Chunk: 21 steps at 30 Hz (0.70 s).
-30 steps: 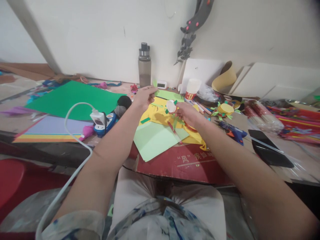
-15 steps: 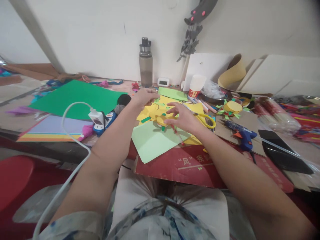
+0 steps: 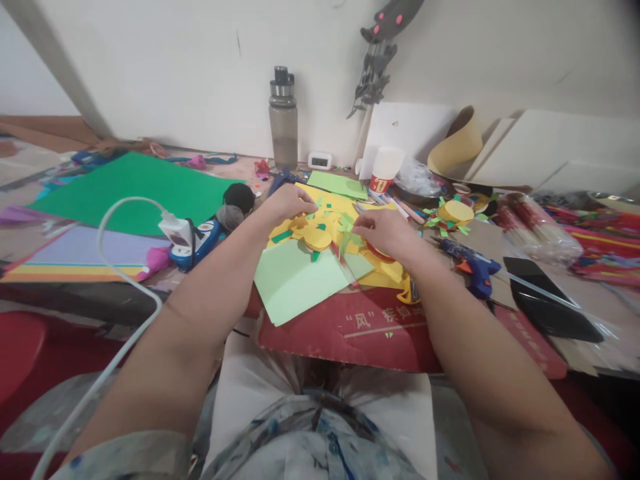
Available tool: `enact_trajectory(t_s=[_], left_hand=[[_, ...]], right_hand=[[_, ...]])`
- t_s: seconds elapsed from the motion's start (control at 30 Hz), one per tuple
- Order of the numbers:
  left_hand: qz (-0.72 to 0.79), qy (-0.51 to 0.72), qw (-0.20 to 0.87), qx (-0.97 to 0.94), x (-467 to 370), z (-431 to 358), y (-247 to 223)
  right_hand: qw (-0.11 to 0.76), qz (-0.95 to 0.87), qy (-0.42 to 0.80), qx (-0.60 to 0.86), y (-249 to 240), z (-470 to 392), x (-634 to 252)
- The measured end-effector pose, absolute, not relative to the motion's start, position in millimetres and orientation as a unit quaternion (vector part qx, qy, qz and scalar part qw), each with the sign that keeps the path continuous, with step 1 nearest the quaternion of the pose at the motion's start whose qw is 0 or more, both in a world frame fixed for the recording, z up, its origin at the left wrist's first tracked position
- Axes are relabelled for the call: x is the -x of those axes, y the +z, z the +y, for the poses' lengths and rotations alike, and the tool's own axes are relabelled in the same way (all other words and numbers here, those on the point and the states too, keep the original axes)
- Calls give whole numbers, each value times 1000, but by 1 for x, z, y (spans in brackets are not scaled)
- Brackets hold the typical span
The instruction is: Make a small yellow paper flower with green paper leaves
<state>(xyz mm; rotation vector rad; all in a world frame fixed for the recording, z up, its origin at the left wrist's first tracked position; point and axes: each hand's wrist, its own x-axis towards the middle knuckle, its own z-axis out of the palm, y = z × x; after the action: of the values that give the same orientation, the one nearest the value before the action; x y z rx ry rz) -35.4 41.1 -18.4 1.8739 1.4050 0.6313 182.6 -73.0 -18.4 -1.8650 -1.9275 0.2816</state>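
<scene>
My left hand (image 3: 294,201) is over the yellow paper (image 3: 305,192), thumb and fingertips pinched at a small green paper scrap (image 3: 319,203). My right hand (image 3: 384,228) has its fingers closed beside loose light-green paper strips (image 3: 345,230); what lies between its fingertips, if anything, is hidden. Between my hands sits a yellow paper disc piece (image 3: 318,239) with green tabs. A light-green sheet (image 3: 295,283) lies in front of it. Beneath my right hand, yellow scissors (image 3: 379,253) are partly covered. A yellow cutter (image 3: 409,292) lies near my right forearm.
A red board (image 3: 350,333) forms the near edge. On the right are a blue glue gun (image 3: 475,267), a black phone (image 3: 550,300) and another yellow-topped paper piece (image 3: 456,212). Behind stand a bottle (image 3: 283,123) and paper cup (image 3: 385,172). A white cable (image 3: 105,220) crosses on the left.
My right hand has moved right from the yellow disc piece, its spread fingers now drawn together by the green strips. My left hand stays over the yellow paper. The view has shifted slightly.
</scene>
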Motion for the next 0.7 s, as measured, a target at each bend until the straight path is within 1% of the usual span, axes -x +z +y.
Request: enact_trajectory(t_s=[0.1, 0.2, 0.43, 0.57, 0.7], left_hand=[[559, 214, 306, -740, 33, 36, -16], [563, 204, 294, -745, 31, 32, -15], [560, 190, 268, -761, 32, 31, -13], [560, 189, 243, -769, 33, 30, -8], [563, 191, 252, -764, 34, 32, -10]], right_hand=[[184, -666, 98, 716, -23, -73, -175], [163, -654, 106, 731, -29, -72, -171], [177, -640, 140, 735, -36, -64, -178], [166, -639, 133, 739, -32, -64, -180], [165, -648, 128, 732, -35, -66, -177]])
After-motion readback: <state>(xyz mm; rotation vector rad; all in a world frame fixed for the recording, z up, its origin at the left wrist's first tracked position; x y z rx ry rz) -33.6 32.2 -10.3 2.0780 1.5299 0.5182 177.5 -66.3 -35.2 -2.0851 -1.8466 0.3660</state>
